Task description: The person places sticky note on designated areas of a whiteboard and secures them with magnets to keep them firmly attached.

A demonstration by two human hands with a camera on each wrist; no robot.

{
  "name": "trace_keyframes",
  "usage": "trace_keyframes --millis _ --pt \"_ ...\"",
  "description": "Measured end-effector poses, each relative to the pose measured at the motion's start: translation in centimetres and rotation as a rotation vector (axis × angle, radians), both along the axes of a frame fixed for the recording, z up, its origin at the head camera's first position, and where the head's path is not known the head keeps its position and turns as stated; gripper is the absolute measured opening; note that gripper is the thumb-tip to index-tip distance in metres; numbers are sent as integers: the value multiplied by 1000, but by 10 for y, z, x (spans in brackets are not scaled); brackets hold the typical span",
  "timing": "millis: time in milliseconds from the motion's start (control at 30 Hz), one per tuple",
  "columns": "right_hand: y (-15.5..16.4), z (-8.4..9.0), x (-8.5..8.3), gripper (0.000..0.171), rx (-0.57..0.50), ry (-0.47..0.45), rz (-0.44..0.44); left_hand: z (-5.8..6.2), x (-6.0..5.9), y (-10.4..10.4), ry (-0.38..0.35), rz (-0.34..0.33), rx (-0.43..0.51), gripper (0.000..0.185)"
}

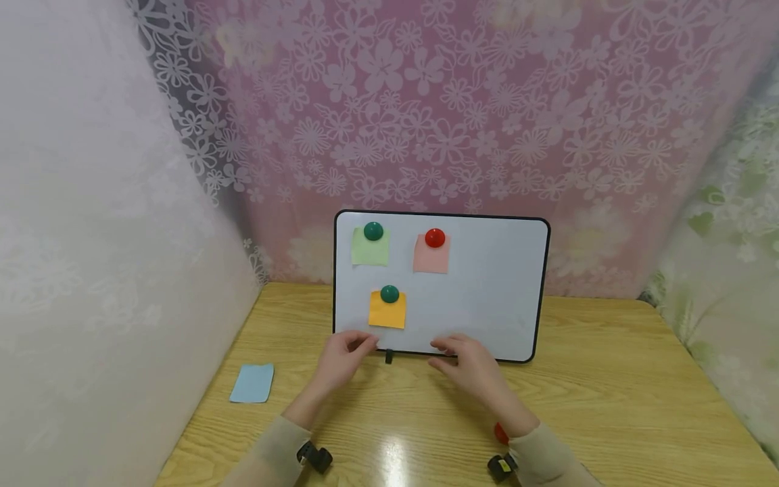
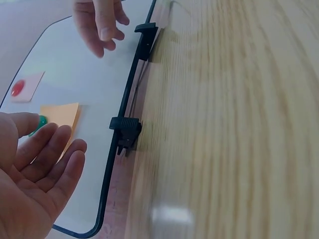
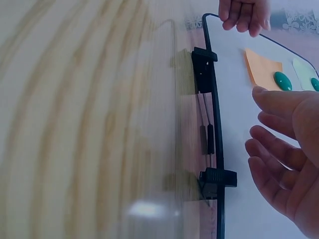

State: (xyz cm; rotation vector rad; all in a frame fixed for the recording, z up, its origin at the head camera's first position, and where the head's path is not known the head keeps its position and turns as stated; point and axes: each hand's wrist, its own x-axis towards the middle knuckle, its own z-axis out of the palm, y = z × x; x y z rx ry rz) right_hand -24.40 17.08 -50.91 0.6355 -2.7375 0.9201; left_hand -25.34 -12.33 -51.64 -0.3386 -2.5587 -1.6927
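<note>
White magnetic board (image 1: 487, 291) low edge partly hidden by left hand (image 1: 343, 358) and right hand (image 1: 468, 368), fingers released, empty.

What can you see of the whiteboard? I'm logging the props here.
The whiteboard is white with a thin black frame and rounded corners. It stands upright on black clip feet on the wooden table, against the floral curtain. Three sticky notes sit on it under round magnets. Both hands, left hand and right hand, hover by its lower edge.
</note>
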Motion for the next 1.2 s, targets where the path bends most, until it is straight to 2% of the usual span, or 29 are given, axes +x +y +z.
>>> trace_keyframes --millis 467,633,867,1067,1200 --pt "21 -4 -1 27 45 41 69 0 10 -24 -50 22 -64 30" --pt "30 -5 -2 23 68 -5 117 -1 16 -33 -72 30 -81 30" --pt "47 -5 -2 21 81 -67 245 -6 22 -47 -62 47 -94 27" --pt "59 -4 1 24 79 -90 286 -8 28 -58 -39 69 -123 23" --pt "67 -4 2 25 85 -119 293 -6 34 -66 -37 110 -138 25"
